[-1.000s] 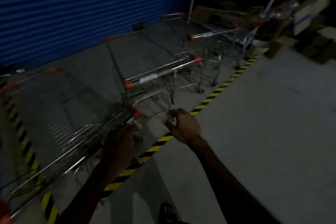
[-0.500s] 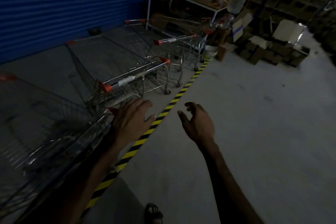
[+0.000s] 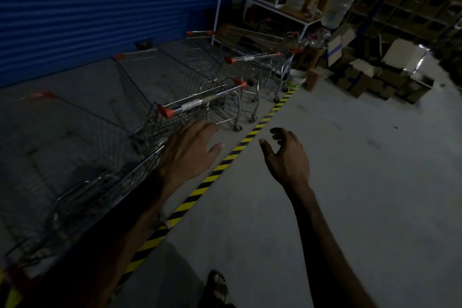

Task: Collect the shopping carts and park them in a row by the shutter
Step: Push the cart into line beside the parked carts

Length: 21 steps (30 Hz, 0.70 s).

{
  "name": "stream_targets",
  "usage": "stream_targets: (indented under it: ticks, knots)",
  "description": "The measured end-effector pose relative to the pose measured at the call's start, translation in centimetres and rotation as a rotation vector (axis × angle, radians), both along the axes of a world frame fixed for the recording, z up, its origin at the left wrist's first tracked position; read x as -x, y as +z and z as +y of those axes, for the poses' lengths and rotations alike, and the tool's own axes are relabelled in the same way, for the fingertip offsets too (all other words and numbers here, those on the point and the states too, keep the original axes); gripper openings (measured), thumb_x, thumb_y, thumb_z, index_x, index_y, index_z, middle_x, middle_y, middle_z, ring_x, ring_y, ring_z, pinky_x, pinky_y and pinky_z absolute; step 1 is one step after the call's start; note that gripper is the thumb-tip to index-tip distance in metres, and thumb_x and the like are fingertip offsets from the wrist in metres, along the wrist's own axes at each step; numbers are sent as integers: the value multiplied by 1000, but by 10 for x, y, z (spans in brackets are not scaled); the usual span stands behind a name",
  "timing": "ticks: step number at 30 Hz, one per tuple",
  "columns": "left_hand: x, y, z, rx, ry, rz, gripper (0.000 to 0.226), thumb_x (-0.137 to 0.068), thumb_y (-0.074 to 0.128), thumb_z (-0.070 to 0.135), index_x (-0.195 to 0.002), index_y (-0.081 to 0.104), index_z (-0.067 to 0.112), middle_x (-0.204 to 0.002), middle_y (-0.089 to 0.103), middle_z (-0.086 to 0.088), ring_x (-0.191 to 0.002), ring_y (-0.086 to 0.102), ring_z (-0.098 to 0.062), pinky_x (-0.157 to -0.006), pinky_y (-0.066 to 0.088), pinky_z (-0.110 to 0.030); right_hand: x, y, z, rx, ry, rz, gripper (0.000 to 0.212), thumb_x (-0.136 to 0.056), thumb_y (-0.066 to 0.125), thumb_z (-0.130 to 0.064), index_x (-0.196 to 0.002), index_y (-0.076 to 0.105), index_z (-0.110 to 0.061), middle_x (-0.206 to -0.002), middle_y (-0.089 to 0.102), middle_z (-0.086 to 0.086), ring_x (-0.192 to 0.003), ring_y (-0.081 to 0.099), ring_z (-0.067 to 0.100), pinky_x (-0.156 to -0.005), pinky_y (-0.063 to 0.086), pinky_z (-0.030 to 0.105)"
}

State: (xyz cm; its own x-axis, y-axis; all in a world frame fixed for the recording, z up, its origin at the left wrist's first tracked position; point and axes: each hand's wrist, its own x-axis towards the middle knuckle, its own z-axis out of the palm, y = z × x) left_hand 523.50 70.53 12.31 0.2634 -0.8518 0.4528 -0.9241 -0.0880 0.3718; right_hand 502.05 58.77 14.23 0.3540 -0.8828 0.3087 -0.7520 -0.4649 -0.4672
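Left hand (image 3: 186, 151) spread open over nearest cart (image 3: 75, 162), gripping nothing; right hand (image 3: 287, 157) loosely curled, empty, above bare floor (image 3: 350, 182). Shopping carts (image 3: 200, 82) parked in a row between blue shutter (image 3: 100, 7) and striped floor tape (image 3: 225, 162)

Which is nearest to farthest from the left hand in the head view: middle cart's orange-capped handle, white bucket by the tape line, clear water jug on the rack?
From the left hand, open and empty:
1. Middle cart's handle, just ahead of the fingers.
2. White bucket, further along the tape line, to the right.
3. Water jug, up on the rack at the far end.
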Motion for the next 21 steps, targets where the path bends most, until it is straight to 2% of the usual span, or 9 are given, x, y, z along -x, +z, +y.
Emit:
stream_targets:
  ticks: [3,7,12,14,17,19,21]
  knots:
    - [-9,-11,21,27,74,-1,34,-91,75,42,-115,68,19,-115,66,-3,-111,61,-32,-92,53,-47,-14,-3,7,-9,97,6,47,-100,66,-50,-134,63,-18,-130,64,5,-116,66,28,-88,56,44]
    - [-23,-34,71,74,216,28,39,-92,67,35,-127,70,19,-124,67,-6,-114,64,-34,-93,56,-46,-49,-13,22,-87,295,42,50,-100,67,-48,-138,60,-18,-139,61,6,-123,62,29,-93,54,44]
    - [-36,-67,142,-136,476,44,49,-90,62,45,-131,67,19,-126,67,-10,-110,65,-39,-87,54,-48,-104,-35,52,-168,595,126,54,-99,69,-42,-147,55,-21,-143,61,9,-125,61,33,-94,53,45]
    - [-33,-78,167,-188,563,51,54,-92,55,50,-134,68,19,-131,68,-9,-114,65,-37,-90,54,-46,-122,-44,68,-189,726,138,59,-99,69,-43,-153,50,-27,-152,56,6,-130,59,30,-99,54,46]
    - [-20,-96,199,-210,689,45,53,-94,58,46,-139,67,18,-138,67,-8,-122,64,-35,-96,55,-47,-142,-64,91,-244,868,193,59,-98,69,-46,-149,54,-21,-153,56,5,-135,57,30,-103,52,46]
    - [-7,-106,213,-182,780,26,46,-94,61,40,-132,70,16,-130,70,-10,-114,67,-36,-98,52,-46,-152,-76,104,-249,975,265,59,-98,68,-44,-151,53,-21,-151,58,5,-134,58,31,-103,52,45]
    - [7,-107,220,-256,906,46,45,-92,59,45,-129,67,20,-127,69,-7,-112,68,-34,-104,47,-54,-158,-87,111,-242,1085,324,61,-100,65,-43,-155,48,-23,-155,54,6,-138,54,30,-109,48,46]
